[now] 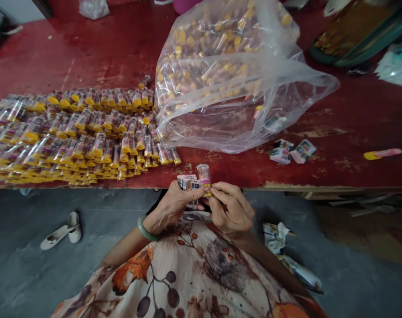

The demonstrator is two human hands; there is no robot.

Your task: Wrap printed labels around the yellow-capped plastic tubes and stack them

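Note:
Just off the table's front edge, my left hand (172,203) is closed on a stack of small printed cards (187,180), its thumb reaching against a small clear tube (204,174). This tube has a yellow end and a printed pink-and-white label inside or around it; I cannot tell which. My right hand (233,206) pinches its lower yellow end between thumb and fingers. To the left on the table lie stacked rows of similar yellow-ended tubes (83,121). Two bundles of printed cards (281,152) sit on the right.
A large clear plastic bag (220,128) full of yellow-ended tubes stands on the red table (114,48). One loose pink tube (382,153) lies at the far right, below a green-rimmed container (356,55). White shoes (60,234) are on the floor.

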